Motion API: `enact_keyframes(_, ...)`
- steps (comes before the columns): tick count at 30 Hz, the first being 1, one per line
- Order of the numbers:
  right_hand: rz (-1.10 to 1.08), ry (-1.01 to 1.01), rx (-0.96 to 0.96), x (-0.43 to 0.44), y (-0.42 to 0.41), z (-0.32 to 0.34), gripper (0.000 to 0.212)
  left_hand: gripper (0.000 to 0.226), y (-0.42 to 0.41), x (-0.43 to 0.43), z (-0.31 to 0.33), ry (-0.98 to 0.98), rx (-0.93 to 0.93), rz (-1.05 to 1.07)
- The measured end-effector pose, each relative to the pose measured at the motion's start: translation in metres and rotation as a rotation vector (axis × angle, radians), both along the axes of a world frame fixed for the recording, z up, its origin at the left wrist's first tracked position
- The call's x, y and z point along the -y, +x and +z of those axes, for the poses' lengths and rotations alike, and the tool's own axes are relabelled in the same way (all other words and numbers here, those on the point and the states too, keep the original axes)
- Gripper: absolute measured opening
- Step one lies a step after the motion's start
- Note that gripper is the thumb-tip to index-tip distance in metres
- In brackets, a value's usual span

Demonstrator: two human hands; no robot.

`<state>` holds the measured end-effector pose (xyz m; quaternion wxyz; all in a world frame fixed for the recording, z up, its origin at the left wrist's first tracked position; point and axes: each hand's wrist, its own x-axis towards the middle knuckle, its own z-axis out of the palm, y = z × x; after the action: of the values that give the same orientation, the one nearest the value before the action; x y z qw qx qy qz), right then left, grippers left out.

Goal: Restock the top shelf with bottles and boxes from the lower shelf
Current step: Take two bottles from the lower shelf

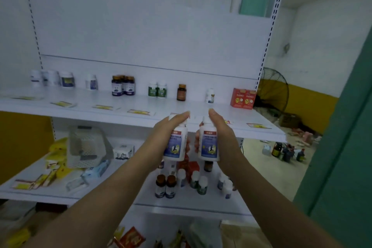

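Observation:
My left hand [164, 133] grips a white bottle with a blue label [175, 145]. My right hand [222, 133] grips a matching white bottle [208, 145]. Both bottles stand upright, side by side, just below the front edge of the top shelf [124, 116]. Along the back of that shelf stands a row of bottles [123, 85] and a red box [243, 98] at the right end. On the lower shelf [187, 203] beneath my hands are several small bottles [165, 186] and red boxes [190, 167].
A white mesh basket [86, 146] lies tipped on the lower shelf's left, among yellow packets [57, 148] and small boxes [123, 152]. A black fan [274, 88] stands behind the shelf's right end. Bottles [285, 152] sit on the floor beside a green wall [342, 147].

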<state>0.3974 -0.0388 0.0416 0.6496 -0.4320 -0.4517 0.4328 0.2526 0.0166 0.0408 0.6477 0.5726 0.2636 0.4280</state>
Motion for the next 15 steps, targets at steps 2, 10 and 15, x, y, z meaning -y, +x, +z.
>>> enact_keyframes(2, 0.000, 0.013, 0.010, 0.003, -0.003, 0.013, 0.028, 0.023, -0.007, 0.006, 0.016, 0.024, 0.019, 0.003)
enact_keyframes(10, -0.025, 0.075, 0.022, -0.004, 0.001, 0.031, 0.031, 0.028, -0.014, 0.013, 0.043, 0.063, 0.083, 0.009)
enact_keyframes(15, 0.035, 0.085, 0.024, -0.028, -0.019, 0.046, 0.046, 0.037, -0.034, 0.004, 0.051, 0.048, 0.076, 0.058)
